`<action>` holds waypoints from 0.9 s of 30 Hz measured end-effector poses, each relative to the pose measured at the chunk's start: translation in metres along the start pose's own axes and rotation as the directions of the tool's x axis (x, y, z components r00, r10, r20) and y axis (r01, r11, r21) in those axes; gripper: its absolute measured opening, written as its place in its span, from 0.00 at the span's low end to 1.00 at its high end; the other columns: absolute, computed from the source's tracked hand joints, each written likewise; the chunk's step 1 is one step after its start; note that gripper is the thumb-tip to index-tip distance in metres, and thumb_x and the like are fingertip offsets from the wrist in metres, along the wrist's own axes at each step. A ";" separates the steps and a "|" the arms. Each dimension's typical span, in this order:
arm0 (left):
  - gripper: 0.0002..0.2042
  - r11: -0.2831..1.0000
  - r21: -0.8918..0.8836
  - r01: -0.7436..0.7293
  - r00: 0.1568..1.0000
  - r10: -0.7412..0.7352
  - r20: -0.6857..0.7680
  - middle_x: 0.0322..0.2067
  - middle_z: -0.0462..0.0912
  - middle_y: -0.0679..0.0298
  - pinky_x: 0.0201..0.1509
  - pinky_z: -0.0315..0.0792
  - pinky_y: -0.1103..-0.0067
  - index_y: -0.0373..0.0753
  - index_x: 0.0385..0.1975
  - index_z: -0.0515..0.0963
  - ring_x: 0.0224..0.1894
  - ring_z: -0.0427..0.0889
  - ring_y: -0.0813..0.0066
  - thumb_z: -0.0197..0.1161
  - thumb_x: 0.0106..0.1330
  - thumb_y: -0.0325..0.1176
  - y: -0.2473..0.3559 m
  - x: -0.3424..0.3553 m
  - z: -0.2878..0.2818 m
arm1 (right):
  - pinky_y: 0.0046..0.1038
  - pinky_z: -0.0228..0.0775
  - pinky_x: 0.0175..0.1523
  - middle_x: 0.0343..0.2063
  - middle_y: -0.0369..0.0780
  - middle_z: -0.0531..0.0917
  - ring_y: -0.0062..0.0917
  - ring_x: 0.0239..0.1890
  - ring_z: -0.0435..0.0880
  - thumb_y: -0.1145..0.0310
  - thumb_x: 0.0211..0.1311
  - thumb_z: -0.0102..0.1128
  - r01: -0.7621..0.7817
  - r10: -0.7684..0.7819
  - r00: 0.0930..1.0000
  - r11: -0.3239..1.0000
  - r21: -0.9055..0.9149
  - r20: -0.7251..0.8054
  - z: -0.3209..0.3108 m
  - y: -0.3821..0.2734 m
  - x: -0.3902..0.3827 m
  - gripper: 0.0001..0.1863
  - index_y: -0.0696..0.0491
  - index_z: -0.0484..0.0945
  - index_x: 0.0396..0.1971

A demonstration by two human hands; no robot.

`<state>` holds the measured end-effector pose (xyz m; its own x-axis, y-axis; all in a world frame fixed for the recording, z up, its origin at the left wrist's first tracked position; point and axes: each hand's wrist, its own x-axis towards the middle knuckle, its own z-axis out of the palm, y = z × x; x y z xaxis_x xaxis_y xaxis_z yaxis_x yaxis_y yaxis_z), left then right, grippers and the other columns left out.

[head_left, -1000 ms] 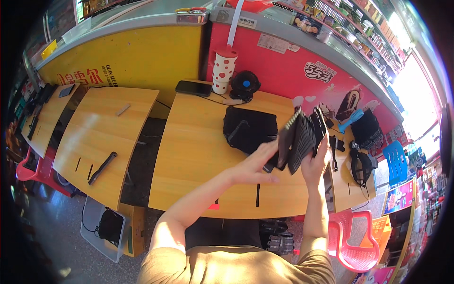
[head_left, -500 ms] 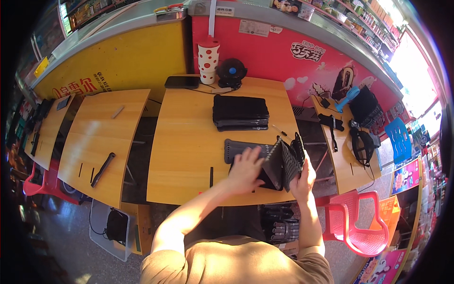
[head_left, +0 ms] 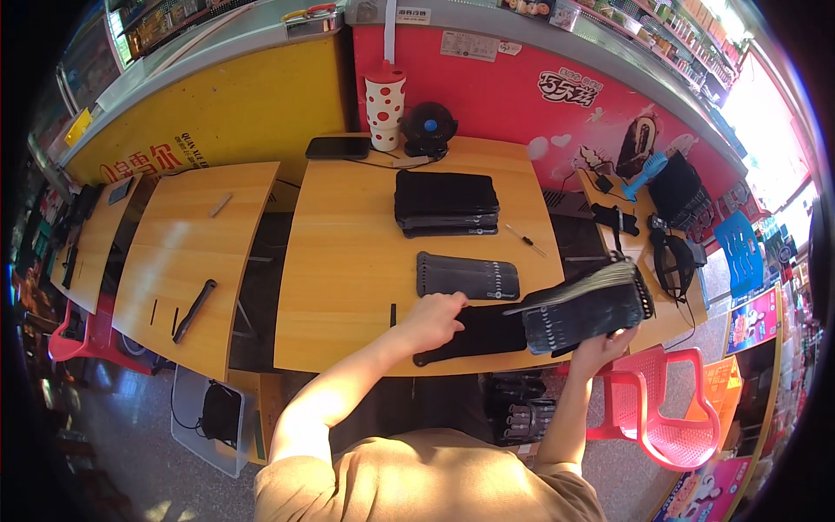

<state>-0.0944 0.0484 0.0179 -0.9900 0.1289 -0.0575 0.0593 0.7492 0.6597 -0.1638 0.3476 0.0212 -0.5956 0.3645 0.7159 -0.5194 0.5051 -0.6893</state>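
My right hand [head_left: 602, 350] grips a bundle of dark flat pieces [head_left: 584, 320] with scalloped, hole-lined edges. The bundle is tilted and fanned at its top, over the table's right front edge. My left hand [head_left: 432, 322] is closed, fingers curled, beside a plain black flat piece [head_left: 483, 337]; what its fingertips pinch, if anything, is hidden. Just beyond it, one dark grey piece [head_left: 467, 276] of the same kind lies flat. Farther back rests a neat stack of black pieces [head_left: 445, 200].
Behind the stack stand a dotted tumbler [head_left: 384, 109], a small black fan [head_left: 430, 129] and a phone [head_left: 337, 148]. A thin pen-like tool [head_left: 525, 239] lies right of the stack. Side tables [head_left: 187, 252] flank mine, and a pink chair [head_left: 665, 418] stands at the right.
The bundle has swung right and lowered from its upright, fanned position, with my right hand. My left hand has drawn back left and curled, uncovering the grey piece and the black one.
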 end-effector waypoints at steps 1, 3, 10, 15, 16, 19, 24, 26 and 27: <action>0.21 0.987 -0.130 -0.097 0.995 0.094 -0.025 0.35 0.84 0.49 0.45 0.74 0.68 0.30 0.45 0.77 0.42 0.82 0.54 0.73 0.56 0.35 -0.006 -0.008 -0.007 | 0.31 0.77 0.53 0.47 0.45 0.79 0.31 0.47 0.82 0.82 0.62 0.57 -0.203 0.201 0.979 0.916 0.346 0.040 -0.007 0.006 0.006 0.26 0.60 0.65 0.61; 0.16 0.904 -0.426 -0.028 0.986 0.095 0.138 0.37 0.85 0.51 0.44 0.74 0.74 0.28 0.42 0.80 0.38 0.83 0.65 0.71 0.58 0.31 -0.005 -0.025 -0.031 | 0.30 0.83 0.46 0.46 0.42 0.80 0.28 0.42 0.85 0.82 0.64 0.58 -0.391 0.390 0.905 0.600 0.698 0.171 -0.011 0.001 0.009 0.20 0.53 0.69 0.54; 0.15 0.747 -0.660 0.081 0.976 0.076 0.205 0.38 0.85 0.62 0.42 0.73 0.79 0.29 0.46 0.80 0.36 0.78 0.81 0.70 0.62 0.30 0.010 -0.067 -0.057 | 0.36 0.79 0.56 0.52 0.41 0.81 0.32 0.51 0.83 0.68 0.74 0.48 -0.553 0.479 0.811 0.439 0.708 0.336 -0.016 0.028 -0.005 0.17 0.54 0.71 0.58; 0.11 0.794 -0.533 0.293 0.946 -0.159 0.282 0.32 0.84 0.67 0.40 0.73 0.80 0.31 0.41 0.82 0.36 0.77 0.82 0.70 0.61 0.29 -0.033 -0.105 -0.074 | 0.35 0.75 0.59 0.55 0.40 0.79 0.32 0.56 0.80 0.65 0.74 0.49 -0.552 0.522 0.781 0.323 0.769 0.342 -0.029 -0.038 0.014 0.20 0.53 0.71 0.61; 0.10 0.693 -0.608 0.386 0.919 -0.236 0.314 0.31 0.84 0.68 0.39 0.72 0.80 0.32 0.39 0.83 0.36 0.78 0.82 0.70 0.60 0.29 -0.046 -0.112 -0.081 | 0.35 0.75 0.60 0.56 0.40 0.79 0.32 0.56 0.80 0.64 0.74 0.49 -0.596 0.513 0.740 0.202 0.777 0.435 -0.043 -0.042 0.022 0.20 0.53 0.70 0.62; 0.07 0.684 -0.708 0.175 0.984 -0.098 0.148 0.30 0.83 0.70 0.41 0.71 0.82 0.33 0.36 0.83 0.35 0.78 0.84 0.69 0.60 0.27 -0.051 -0.121 -0.098 | 0.38 0.78 0.57 0.57 0.42 0.77 0.34 0.52 0.83 0.64 0.77 0.44 -0.501 0.498 0.774 0.102 0.859 0.392 -0.066 0.007 0.038 0.21 0.53 0.68 0.65; 0.08 0.793 -0.608 0.030 0.986 0.076 0.148 0.26 0.77 0.73 0.35 0.66 0.82 0.32 0.32 0.79 0.31 0.71 0.87 0.68 0.61 0.30 -0.014 -0.011 -0.105 | 0.34 0.79 0.58 0.56 0.42 0.79 0.32 0.53 0.82 0.64 0.78 0.43 -0.386 0.381 0.915 0.730 0.564 0.134 -0.064 -0.002 0.031 0.20 0.54 0.69 0.64; 0.09 0.877 -0.473 -0.084 0.963 0.194 0.188 0.24 0.76 0.74 0.34 0.67 0.81 0.31 0.33 0.79 0.29 0.71 0.86 0.69 0.61 0.30 -0.025 0.052 -0.092 | 0.33 0.78 0.58 0.55 0.43 0.79 0.31 0.53 0.82 0.70 0.75 0.47 -0.372 0.300 0.926 0.633 0.679 0.227 -0.062 -0.020 0.032 0.19 0.55 0.70 0.63; 0.09 0.905 -0.423 -0.050 0.947 0.178 0.268 0.22 0.75 0.73 0.33 0.66 0.80 0.30 0.31 0.79 0.29 0.70 0.86 0.69 0.60 0.31 -0.032 0.079 -0.083 | 0.33 0.78 0.58 0.55 0.43 0.79 0.31 0.53 0.82 0.70 0.75 0.47 -0.362 0.298 0.930 0.636 0.681 0.216 -0.063 -0.026 0.032 0.19 0.55 0.70 0.63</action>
<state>-0.1850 -0.0193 0.0542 -0.8926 0.4291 -0.1380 0.0487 0.3962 0.9169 -0.1310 0.3954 0.0686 -0.8410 0.3207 0.4358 -0.5321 -0.3434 -0.7739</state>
